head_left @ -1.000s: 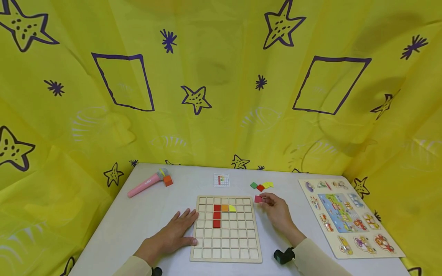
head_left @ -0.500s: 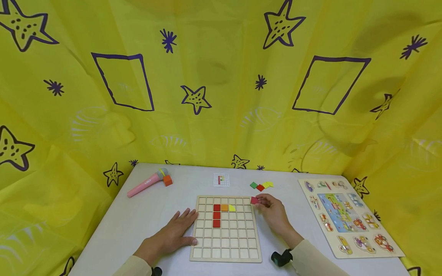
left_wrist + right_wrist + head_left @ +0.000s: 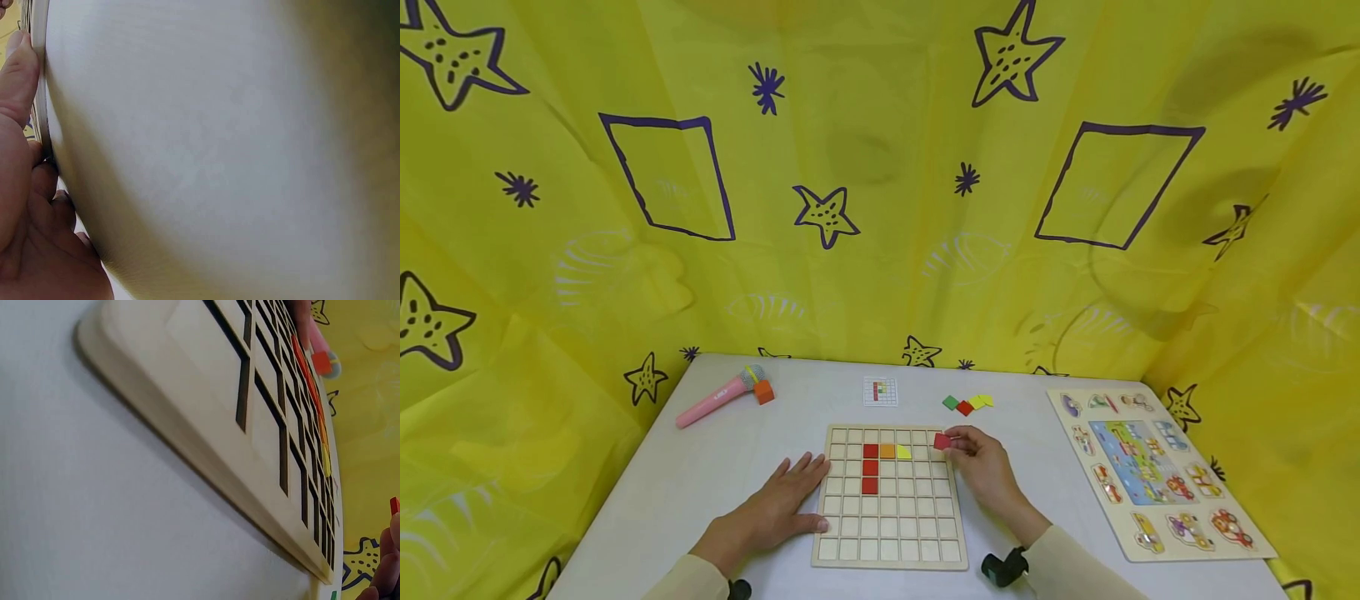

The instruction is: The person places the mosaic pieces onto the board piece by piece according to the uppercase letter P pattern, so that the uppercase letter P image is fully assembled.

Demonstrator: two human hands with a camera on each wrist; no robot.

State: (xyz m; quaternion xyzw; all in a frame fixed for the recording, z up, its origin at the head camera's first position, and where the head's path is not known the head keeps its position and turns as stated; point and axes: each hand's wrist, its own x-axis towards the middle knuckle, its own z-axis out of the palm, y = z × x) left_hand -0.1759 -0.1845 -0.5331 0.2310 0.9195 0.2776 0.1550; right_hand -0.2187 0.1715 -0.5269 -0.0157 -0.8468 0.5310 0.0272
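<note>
Far off to the left of both hands, at the table's (image 3: 700, 483) back corner, a pink toy microphone (image 3: 713, 399) lies with a small orange block (image 3: 764, 392) touching its head end. Nearer, the left hand (image 3: 778, 505) rests flat on the tabletop with its fingers straight and slightly spread; their tips and the thumb touch the left edge of the wooden grid board (image 3: 891, 533), and it holds nothing. The left wrist view shows the thumb (image 3: 17, 75) pressed along that board edge.

On the board, just right of the left fingertips, three red tiles (image 3: 870, 468) sit in a column, with an orange tile (image 3: 887, 452) and then a yellow tile (image 3: 905, 452) in the cells beside the topmost red one. Beyond the board's far edge lies a small pattern card (image 3: 880, 391).

Over the board's upper right corner the right hand (image 3: 981, 468) pinches a red square tile (image 3: 942, 442) between thumb and fingertips, the other fingers curled. The tile sits at the fingertips' left, above the cells near the board's far right corner; whether it touches the board I cannot tell. Beyond those fingers, a loose cluster of green, red and yellow tiles (image 3: 967, 404) lies on the table. Well to the right of the hand, a picture peg puzzle (image 3: 1153, 471) lies flat near the table's right edge.
</note>
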